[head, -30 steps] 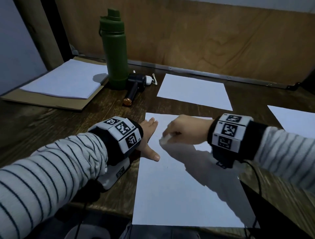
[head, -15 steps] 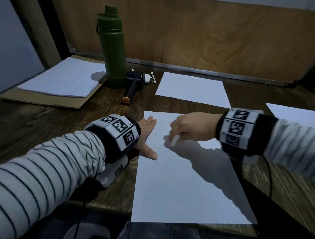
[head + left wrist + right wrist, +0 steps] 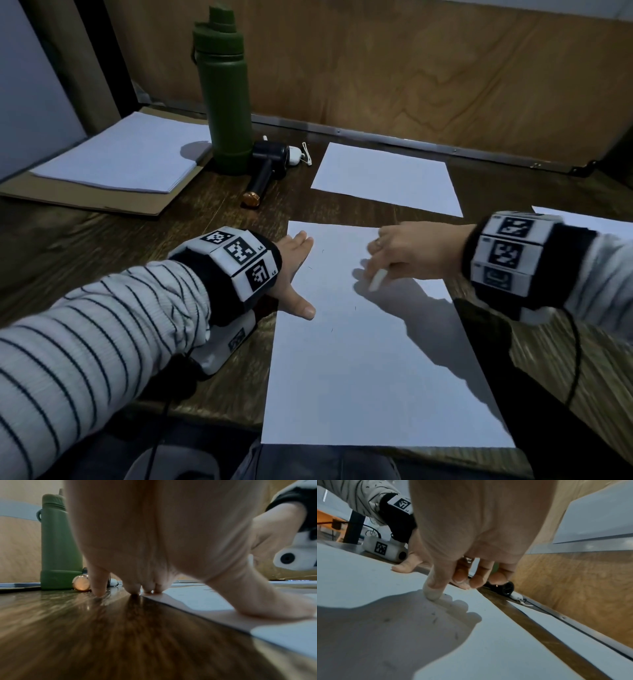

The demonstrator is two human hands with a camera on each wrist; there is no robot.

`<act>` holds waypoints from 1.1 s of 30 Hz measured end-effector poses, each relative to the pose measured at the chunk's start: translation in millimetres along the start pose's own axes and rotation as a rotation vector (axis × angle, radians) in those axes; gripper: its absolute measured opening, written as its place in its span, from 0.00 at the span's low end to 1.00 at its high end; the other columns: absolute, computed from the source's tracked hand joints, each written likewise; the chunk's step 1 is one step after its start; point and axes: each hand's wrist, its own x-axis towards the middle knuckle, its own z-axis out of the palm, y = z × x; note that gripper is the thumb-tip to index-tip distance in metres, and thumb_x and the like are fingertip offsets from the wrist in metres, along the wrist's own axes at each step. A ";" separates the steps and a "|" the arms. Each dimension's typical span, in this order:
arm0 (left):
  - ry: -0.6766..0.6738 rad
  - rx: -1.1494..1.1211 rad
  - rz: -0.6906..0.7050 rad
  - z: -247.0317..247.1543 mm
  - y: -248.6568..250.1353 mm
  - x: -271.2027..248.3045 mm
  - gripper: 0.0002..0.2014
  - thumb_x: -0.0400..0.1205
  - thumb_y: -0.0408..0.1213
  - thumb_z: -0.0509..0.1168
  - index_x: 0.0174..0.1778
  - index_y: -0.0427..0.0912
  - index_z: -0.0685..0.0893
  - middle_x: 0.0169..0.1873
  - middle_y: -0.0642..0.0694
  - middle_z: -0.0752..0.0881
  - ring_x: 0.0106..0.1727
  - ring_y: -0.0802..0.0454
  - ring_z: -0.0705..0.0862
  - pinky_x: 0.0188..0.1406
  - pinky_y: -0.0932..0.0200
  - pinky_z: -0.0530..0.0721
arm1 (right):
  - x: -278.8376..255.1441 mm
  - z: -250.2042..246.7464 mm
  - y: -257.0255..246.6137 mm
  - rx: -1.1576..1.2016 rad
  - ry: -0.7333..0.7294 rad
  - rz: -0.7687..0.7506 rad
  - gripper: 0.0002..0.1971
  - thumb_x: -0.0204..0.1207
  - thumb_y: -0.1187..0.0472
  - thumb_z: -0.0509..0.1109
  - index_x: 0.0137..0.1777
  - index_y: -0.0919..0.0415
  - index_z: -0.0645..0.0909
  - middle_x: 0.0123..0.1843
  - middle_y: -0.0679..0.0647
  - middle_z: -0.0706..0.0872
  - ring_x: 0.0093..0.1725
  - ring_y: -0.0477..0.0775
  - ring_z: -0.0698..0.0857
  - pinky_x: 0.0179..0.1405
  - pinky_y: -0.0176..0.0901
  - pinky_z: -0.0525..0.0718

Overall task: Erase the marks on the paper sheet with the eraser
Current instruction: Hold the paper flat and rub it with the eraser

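Observation:
A white paper sheet (image 3: 359, 377) lies on the dark wooden table in front of me, with a few short faint pencil marks (image 3: 331, 330) on its upper half. My left hand (image 3: 298, 274) lies flat with straight fingers on the sheet's left edge (image 3: 205, 599) and presses it down. My right hand (image 3: 380, 260) pinches a small white eraser (image 3: 376, 279), its tip down on the paper. In the right wrist view the eraser (image 3: 431, 595) touches the sheet beside several small dark marks (image 3: 435, 620), under my hand's shadow.
A tall green bottle (image 3: 226, 102) and a black handheld device (image 3: 265, 168) stand at the back left. A paper stack on cardboard (image 3: 123, 154) is further left. Other blank sheets lie behind (image 3: 387, 178) and at the right (image 3: 599, 222). A wooden wall closes the back.
My right hand has slid to the right across the sheet with the eraser, which now points down and left. The left hand has stayed flat on the paper's edge.

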 end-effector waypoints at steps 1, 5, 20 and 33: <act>-0.005 0.001 -0.001 -0.2 -0.1 -0.1 0.59 0.71 0.64 0.67 0.81 0.40 0.32 0.82 0.45 0.33 0.84 0.48 0.38 0.80 0.45 0.48 | -4.2 -1.2 1.2 -0.006 -0.037 0.017 0.16 0.83 0.52 0.58 0.67 0.45 0.80 0.49 0.46 0.76 0.47 0.46 0.67 0.48 0.38 0.71; 0.003 0.010 0.005 -0.2 2.8 -1.5 0.59 0.71 0.63 0.67 0.82 0.40 0.33 0.83 0.44 0.35 0.84 0.47 0.40 0.80 0.46 0.50 | 20.8 -15.1 -11.3 0.070 0.091 -0.018 0.16 0.81 0.58 0.62 0.66 0.48 0.82 0.39 0.43 0.68 0.46 0.51 0.73 0.45 0.39 0.70; 0.010 0.003 0.001 2.0 1.0 -0.5 0.59 0.72 0.63 0.67 0.81 0.40 0.32 0.82 0.45 0.33 0.84 0.49 0.38 0.80 0.47 0.49 | 13.9 -1.9 -1.9 0.229 0.146 0.006 0.16 0.80 0.63 0.64 0.64 0.53 0.83 0.35 0.41 0.65 0.36 0.43 0.69 0.36 0.28 0.66; -0.019 0.004 -0.012 1.1 0.1 2.3 0.60 0.71 0.65 0.66 0.81 0.41 0.31 0.82 0.46 0.32 0.84 0.48 0.37 0.81 0.45 0.47 | 5.2 -2.5 -5.8 0.193 0.002 0.021 0.14 0.80 0.58 0.64 0.64 0.50 0.83 0.39 0.41 0.65 0.49 0.46 0.68 0.53 0.36 0.74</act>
